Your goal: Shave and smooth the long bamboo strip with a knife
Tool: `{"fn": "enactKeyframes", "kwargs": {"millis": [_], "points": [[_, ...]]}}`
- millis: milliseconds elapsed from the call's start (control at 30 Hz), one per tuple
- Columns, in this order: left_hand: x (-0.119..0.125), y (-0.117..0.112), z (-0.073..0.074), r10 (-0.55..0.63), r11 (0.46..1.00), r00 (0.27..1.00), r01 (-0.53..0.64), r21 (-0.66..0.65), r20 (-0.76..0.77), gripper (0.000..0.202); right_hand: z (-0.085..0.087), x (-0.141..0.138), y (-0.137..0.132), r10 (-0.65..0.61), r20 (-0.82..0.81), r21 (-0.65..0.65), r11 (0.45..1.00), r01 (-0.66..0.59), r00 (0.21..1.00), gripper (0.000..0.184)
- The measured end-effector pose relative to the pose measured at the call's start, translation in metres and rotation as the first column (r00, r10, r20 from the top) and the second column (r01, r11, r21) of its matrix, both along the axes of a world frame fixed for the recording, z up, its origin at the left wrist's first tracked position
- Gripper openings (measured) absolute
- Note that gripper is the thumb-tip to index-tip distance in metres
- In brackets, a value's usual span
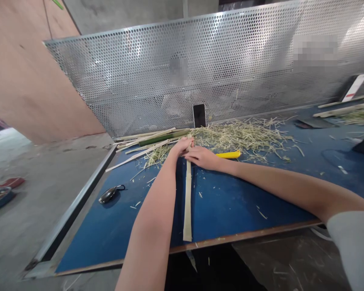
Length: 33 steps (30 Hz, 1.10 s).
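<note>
A long pale bamboo strip [187,202] lies lengthwise on the blue table [236,206], its near end at the front edge. My left hand [181,146] is closed around the strip's far end. My right hand [202,157] rests beside it, fingers curled onto the same strip just below the left hand. A yellow-handled tool [229,154] lies right behind my right hand, partly hidden by it.
A heap of bamboo shavings [242,136] spreads behind the hands. Several bamboo strips [151,139] lie at the back left. A phone [199,115] leans on the perforated metal screen [200,64]. A black key fob [108,195] sits near the left edge.
</note>
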<state>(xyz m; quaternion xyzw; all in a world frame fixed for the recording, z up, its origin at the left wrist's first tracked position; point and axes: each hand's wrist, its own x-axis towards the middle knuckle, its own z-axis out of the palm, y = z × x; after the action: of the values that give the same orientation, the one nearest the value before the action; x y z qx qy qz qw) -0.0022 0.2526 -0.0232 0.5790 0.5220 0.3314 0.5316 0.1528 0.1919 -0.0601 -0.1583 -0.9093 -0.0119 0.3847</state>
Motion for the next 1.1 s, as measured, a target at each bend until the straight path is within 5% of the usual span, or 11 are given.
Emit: {"fn": "enactKeyframes", "kwargs": {"millis": [67,233,400,567,700,867,1033,1100], "points": [[0.0004,0.0,0.0006,0.002,1.0,1.0,-0.002,-0.005,-0.017,0.048,0.0004,0.0007,0.0004,-0.048,-0.032,-0.034,0.998,0.047,0.998,0.031],[0.0018,-0.0007,0.0014,-0.014,1.0,1.0,0.014,0.004,0.003,0.051,0.002,0.0015,-0.0013,0.176,0.067,-0.022,0.984,-0.175,0.982,0.029],[0.0012,0.0024,0.0,0.007,1.0,1.0,-0.007,-0.011,-0.022,0.048,0.0025,0.0005,0.0003,-0.034,-0.028,-0.024,0.999,0.033,0.999,0.031],[0.0001,0.0016,-0.0003,-0.027,0.999,0.999,0.028,-0.02,0.019,0.05,0.0029,0.0018,-0.0024,0.21,0.097,0.016,0.977,-0.212,0.973,0.029],[-0.0019,0.002,-0.0002,-0.036,0.999,0.999,0.036,-0.033,0.004,0.052,0.0023,0.0018,-0.0014,-0.024,-0.011,-0.034,0.999,0.023,1.0,0.03],[-0.002,0.0011,-0.0001,-0.049,0.998,0.997,0.051,-0.037,0.062,0.055,0.0022,0.0014,-0.0024,0.232,0.082,-0.025,0.973,-0.231,0.969,0.029],[-0.001,-0.0007,0.0032,-0.023,0.998,1.0,0.024,-0.054,0.021,0.053,0.0018,0.0002,0.0004,-0.018,-0.022,-0.052,0.998,0.017,1.0,0.031],[-0.0009,-0.0023,0.0045,-0.033,0.998,0.999,0.034,-0.053,0.028,0.054,0.0015,0.0007,0.0002,0.064,0.029,-0.034,0.997,-0.063,0.998,0.03]]}}
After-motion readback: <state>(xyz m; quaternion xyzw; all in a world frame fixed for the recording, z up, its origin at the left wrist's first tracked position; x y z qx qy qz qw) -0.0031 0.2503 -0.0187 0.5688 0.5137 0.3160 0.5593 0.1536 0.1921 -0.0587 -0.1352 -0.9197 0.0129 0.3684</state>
